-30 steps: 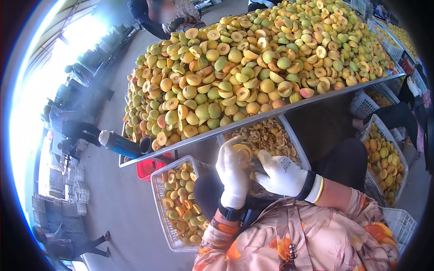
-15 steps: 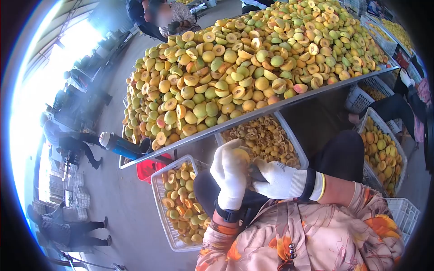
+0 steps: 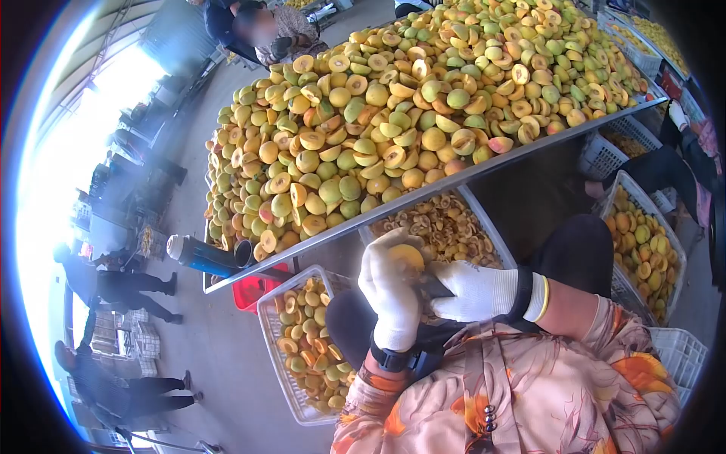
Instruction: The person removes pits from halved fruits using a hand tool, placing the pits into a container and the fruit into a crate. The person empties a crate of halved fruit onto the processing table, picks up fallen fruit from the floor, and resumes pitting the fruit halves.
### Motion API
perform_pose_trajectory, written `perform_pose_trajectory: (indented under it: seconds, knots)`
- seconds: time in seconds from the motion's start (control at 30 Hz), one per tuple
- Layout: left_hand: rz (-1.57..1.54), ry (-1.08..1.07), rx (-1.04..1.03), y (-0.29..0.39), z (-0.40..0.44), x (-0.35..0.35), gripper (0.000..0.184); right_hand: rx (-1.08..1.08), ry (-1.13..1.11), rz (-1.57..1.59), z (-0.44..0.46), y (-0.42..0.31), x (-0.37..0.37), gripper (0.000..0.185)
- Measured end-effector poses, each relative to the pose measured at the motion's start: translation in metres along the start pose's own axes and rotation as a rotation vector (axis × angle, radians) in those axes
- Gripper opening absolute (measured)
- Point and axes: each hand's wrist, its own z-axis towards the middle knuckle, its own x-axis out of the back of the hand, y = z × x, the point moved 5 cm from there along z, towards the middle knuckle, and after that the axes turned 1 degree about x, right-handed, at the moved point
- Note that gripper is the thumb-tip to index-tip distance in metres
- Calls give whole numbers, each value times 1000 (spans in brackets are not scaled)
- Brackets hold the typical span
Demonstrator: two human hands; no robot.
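The white-gloved left hand curls its fingers around a round yellow-orange fruit piece. At its 4 o'clock, the white-gloved right hand pinches a blurry dark thing. A white plastic crate of cut fruit sits at 8 o'clock.

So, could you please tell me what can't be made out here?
All in the head view:
Dark item in the right hand: blurred, partly covered by fingers.
Fruit in the left hand: blurred, its underside hidden by the hand.
Red tub: partly hidden by the table.
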Motion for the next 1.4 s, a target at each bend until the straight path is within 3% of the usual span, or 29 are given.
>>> perform_pose_trajectory:
  seconds: [0.07, 0.13, 0.23, 0.37, 0.47, 0.57, 0.63, 0.8, 0.83, 0.9, 0.93, 1.0, 1.07, 1.1, 1.13, 1.17, 1.2, 1.23, 1.3, 1.37, 1.4]
  knots:
    - [90, -33, -2, -2, 3, 2, 53, -262, -119, -17, -2, 3, 3, 37]
    - [183, -76, 19, 4, 4, 3, 53, -237, -169, 15, 0, 2, 6, 36]
    - [-71, -56, 191, -8, 7, 0, 58, -104, -158, 156, 2, 5, 1, 30]
    - [-41, -97, 199, 4, 6, -10, 63, -25, -113, 260, 2, 11, -5, 20]
    - [-30, -199, 136, 7, 15, -11, 64, -263, -224, 508, 0, 15, -7, 12]
    - [-108, -263, 130, -4, 18, -14, 64, -615, -362, 1088, -12, 7, -9, 24]
    - [-207, -261, 200, -11, 16, -17, 63, -609, -421, 1240, -16, 10, -11, 23]
    - [74, -212, 224, 0, 11, -16, 60, -565, -515, 1610, -21, 22, -20, 21]
    - [175, -211, 224, 8, 13, -17, 62, -586, -501, 1607, -20, 22, -21, 13]
    - [-125, 23, 296, -23, 24, 24, 40, -448, -601, 1604, -21, 24, -23, 14]
    - [-122, 101, 273, -26, 26, 48, 36, -440, -575, 1594, -22, 21, -18, 14]
    - [269, 183, 16, -4, 28, 103, 29, -456, -506, 1543, -24, 27, -10, 18]
    - [771, 270, -227, 23, 23, 158, 24, -494, -427, 1105, -28, 57, -1, 18]
    - [917, 269, -145, 27, 25, 189, 21, -516, -354, 861, -30, 74, 2, 19]
    - [1065, 258, -65, 31, 26, 220, 18, -458, -305, 358, -36, 97, 8, 23]
    - [1022, 310, 363, 30, 23, 254, 20, -458, -270, -147, -43, 119, 15, 29]
    - [1499, 243, 312, 26, 25, 286, 23, -626, -229, -359, -58, 151, 11, 28]
    - [1795, 262, 165, 39, 25, 254, 24, -673, -256, -361, -59, 153, 20, 27]
    - [1546, 170, -99, 35, 51, 229, 25, -648, -193, -269, -55, 149, 24, 29]
    - [1394, 130, -49, 26, 84, 153, 27, -619, -164, -230, -45, 155, 18, 29]
    - [1366, 48, -122, 9, 102, 126, 28, -624, -140, -264, -45, 162, 14, 29]
